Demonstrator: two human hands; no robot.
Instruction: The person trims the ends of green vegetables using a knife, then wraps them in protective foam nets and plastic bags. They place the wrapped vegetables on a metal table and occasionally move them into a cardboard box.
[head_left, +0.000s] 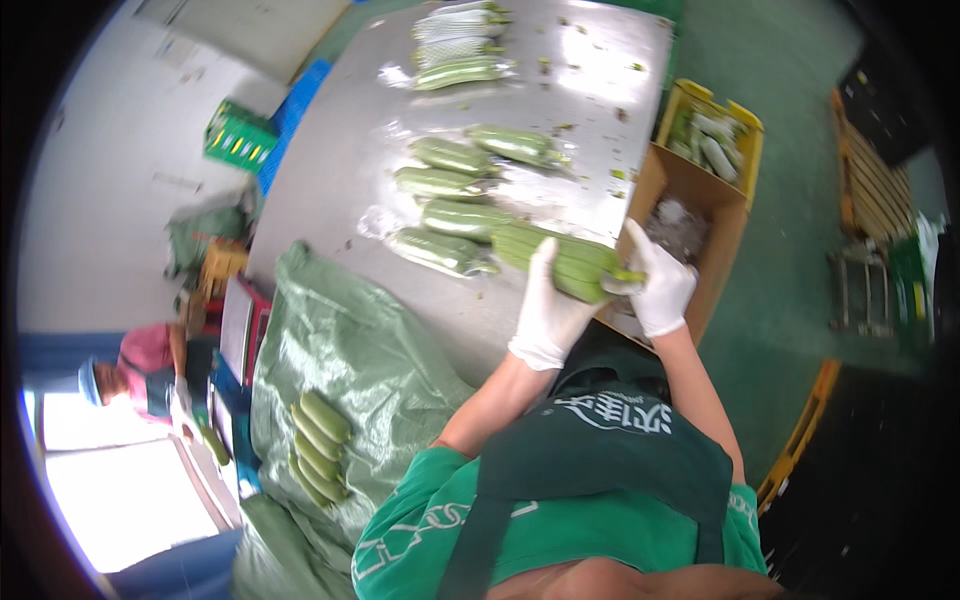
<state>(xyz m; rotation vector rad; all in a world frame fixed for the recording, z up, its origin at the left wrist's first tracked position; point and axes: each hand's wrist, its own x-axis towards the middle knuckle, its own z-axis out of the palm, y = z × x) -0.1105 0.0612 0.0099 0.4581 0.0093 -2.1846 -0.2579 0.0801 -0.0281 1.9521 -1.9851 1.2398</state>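
One green zucchini sits above the desk in our left hand, thumb across it. Our right hand's fingers curl by the stem; we cannot tell what they pinch. We do best gripping lightly, keeping the skin unmarked. White lettering marks our dark apron and green sleeve.

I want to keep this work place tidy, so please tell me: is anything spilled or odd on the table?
Yes: small green and brown scraps lie scattered on the right side of the metal table, near the bagged squashes. They look like untidy leftovers.
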